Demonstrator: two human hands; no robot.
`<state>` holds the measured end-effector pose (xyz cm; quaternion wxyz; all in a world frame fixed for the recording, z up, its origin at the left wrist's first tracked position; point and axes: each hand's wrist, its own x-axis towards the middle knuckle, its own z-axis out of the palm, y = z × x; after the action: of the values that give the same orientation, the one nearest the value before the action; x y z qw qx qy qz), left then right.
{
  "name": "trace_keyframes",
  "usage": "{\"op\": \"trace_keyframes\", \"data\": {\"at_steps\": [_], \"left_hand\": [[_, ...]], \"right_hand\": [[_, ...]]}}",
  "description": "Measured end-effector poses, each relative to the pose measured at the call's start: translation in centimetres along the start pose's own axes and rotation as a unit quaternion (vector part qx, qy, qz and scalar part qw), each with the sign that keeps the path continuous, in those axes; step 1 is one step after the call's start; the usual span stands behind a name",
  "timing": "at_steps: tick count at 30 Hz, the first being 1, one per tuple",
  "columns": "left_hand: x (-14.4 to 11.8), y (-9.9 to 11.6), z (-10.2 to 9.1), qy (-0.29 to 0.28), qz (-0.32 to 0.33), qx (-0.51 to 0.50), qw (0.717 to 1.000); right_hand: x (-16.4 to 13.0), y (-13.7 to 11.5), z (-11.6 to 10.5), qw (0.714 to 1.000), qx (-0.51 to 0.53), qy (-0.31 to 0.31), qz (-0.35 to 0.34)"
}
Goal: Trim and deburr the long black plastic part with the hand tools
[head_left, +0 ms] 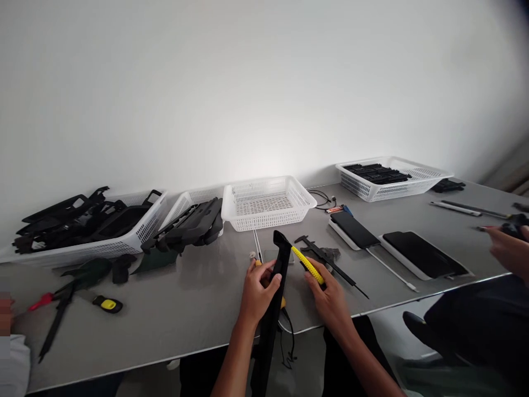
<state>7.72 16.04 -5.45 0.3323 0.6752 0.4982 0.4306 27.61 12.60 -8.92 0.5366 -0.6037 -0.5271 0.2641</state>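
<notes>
My left hand (258,292) grips a long black plastic part (276,286) that stands tilted over the table's front edge, its top end near the middle of the table. My right hand (328,295) holds a yellow-handled tool (308,266) whose tip points up and left toward the top of the black part. A black caliper (326,262) lies on the grey table (185,309) just behind my right hand.
White baskets line the back: an empty one (268,204), two with black parts (95,226) (192,220), another far right (390,176). Two dark tablets (421,255) (354,229) lie right of centre. A yellow-black tool (107,304) and red-handled tool (41,301) lie left. Another person's hand (508,248) works at right.
</notes>
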Motion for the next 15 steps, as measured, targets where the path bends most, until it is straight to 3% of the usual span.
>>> {"op": "trace_keyframes", "data": {"at_steps": [15], "left_hand": [[-0.06,-0.30,-0.01,-0.005,-0.017,-0.020,1.000]], "right_hand": [[-0.26,-0.54,-0.35,1.000,0.000,0.003,-0.004]]}}
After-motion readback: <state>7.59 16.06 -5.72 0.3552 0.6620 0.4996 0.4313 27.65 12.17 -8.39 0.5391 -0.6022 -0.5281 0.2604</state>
